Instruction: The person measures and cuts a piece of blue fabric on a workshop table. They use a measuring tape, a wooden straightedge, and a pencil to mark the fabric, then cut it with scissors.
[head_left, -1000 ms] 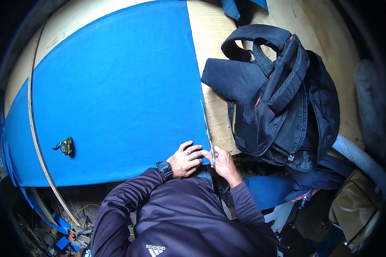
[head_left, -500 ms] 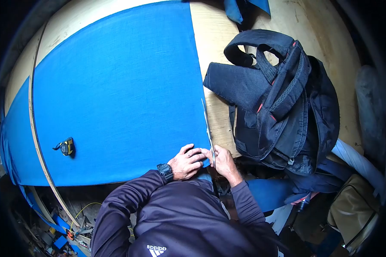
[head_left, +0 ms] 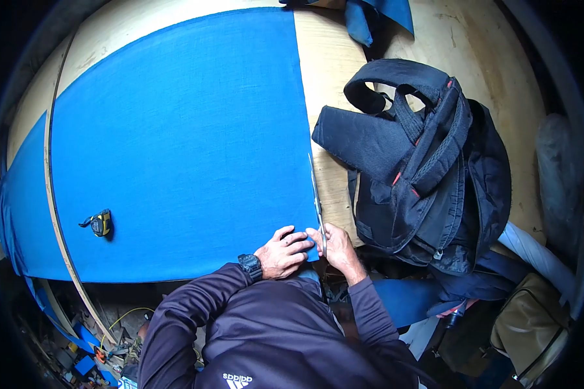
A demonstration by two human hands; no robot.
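A large sheet of blue fabric (head_left: 182, 142) lies spread over a wooden table. My left hand (head_left: 284, 252), with a black watch on the wrist, rests on the fabric's near right corner, its fingers slightly apart and pointing right. In my right hand (head_left: 338, 249) is a pair of scissors (head_left: 317, 198), held at the handles just beyond the fabric's right edge. Its long blades point away from me, along that edge. Whether the blades are parted is hard to make out. The fingertips of both hands are close together near the corner.
A black backpack (head_left: 428, 175) lies on the table to the right. A tape measure (head_left: 100, 223) sits on the fabric at the left, beside a long thin wooden strip (head_left: 50, 175). Blue cloth scraps (head_left: 363, 23) lie at the far edge. A brown bag (head_left: 532, 321) stands at lower right.
The view has shifted a little, so the table's far side and the backpack appear slightly lower. Both hands and the scissors keep nearly the same place at the fabric's corner.
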